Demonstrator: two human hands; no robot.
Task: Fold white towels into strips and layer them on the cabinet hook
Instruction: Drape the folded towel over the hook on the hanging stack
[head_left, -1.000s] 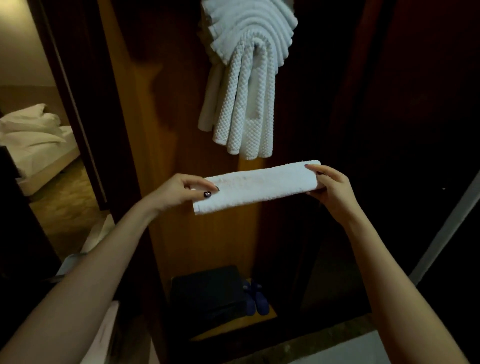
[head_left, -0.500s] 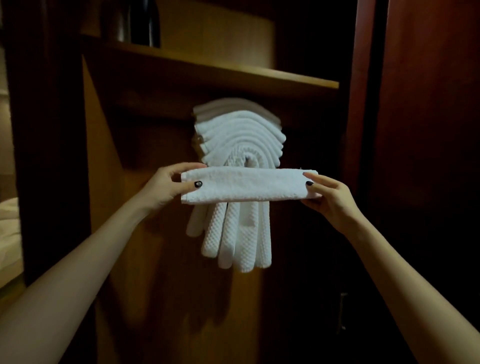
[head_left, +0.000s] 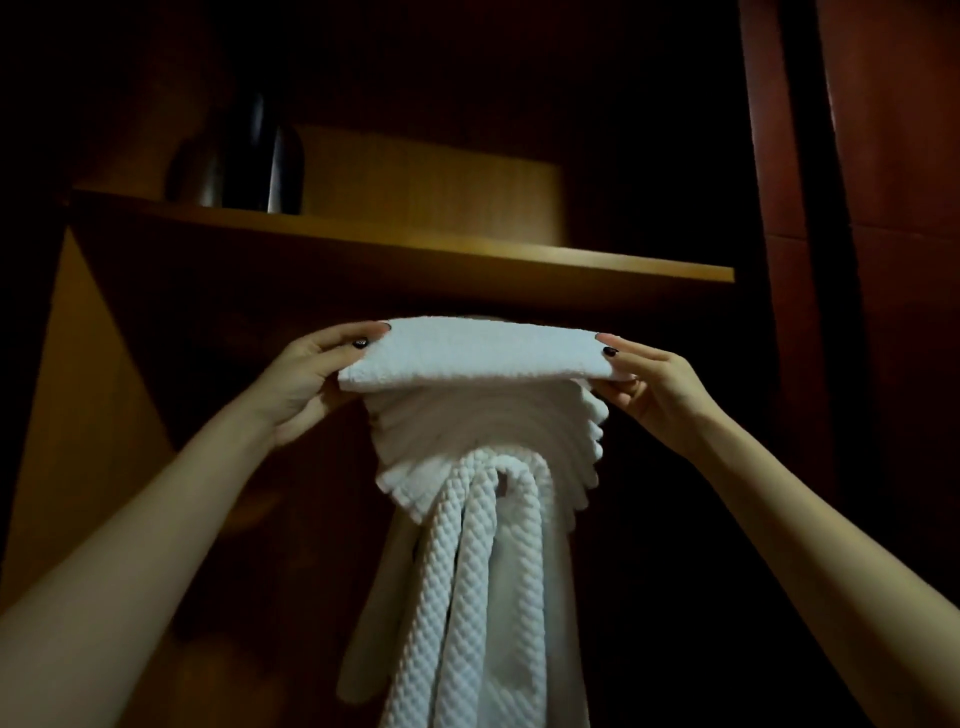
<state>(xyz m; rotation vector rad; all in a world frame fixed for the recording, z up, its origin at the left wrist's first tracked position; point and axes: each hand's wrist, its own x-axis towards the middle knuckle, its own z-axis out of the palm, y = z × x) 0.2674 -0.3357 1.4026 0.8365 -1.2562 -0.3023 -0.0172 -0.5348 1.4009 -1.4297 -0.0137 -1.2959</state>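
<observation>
A white towel folded into a strip (head_left: 478, 353) is held level just under the wooden shelf, lying across the top of the layered white towels (head_left: 488, 431) that arch over the hidden cabinet hook. My left hand (head_left: 306, 379) pinches the strip's left end, thumb on top. My right hand (head_left: 654, 384) pinches its right end. Below the arch, the waffle-textured towel ends (head_left: 478, 597) hang straight down. The hook itself is covered by the towels.
A wooden shelf (head_left: 467, 254) runs right above the strip, leaving little headroom. A dark bottle (head_left: 265, 150) stands on its left part. The cabinet's side panel (head_left: 78, 395) is at the left and a dark red door (head_left: 893, 260) at the right.
Both hands have raised the folded strip from below the hanging towels up to the top of the layered arch, under the shelf. The view has tilted upward.
</observation>
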